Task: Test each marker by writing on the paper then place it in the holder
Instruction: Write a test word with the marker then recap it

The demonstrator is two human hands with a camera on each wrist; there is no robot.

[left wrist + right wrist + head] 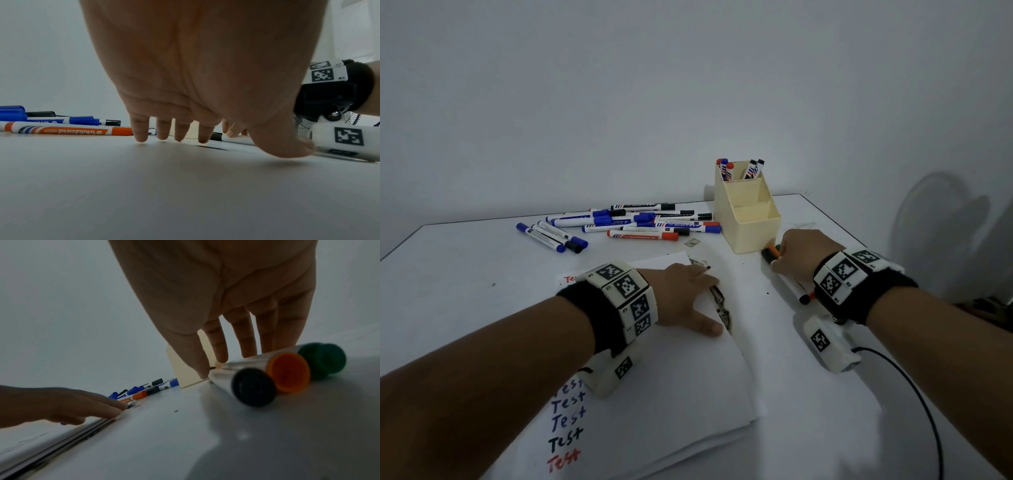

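Left hand (681,294) flat on the smooth white paper (654,387), fingers straight and slightly spread, holding nothing. Right hand (803,253) over three cylindrical whiteboard markers (252,387) lying side by side on the glossy table (465,270), black, orange and green round ends toward the wrist; fingers extended down onto the barrels, touching, grip not clear. Cream plastic holder (748,219) just beyond, boxy and stepped, five markers upright in its rear compartments. Loose pile of markers (626,222) left of it. "Test" handwritten repeatedly on the sheet.
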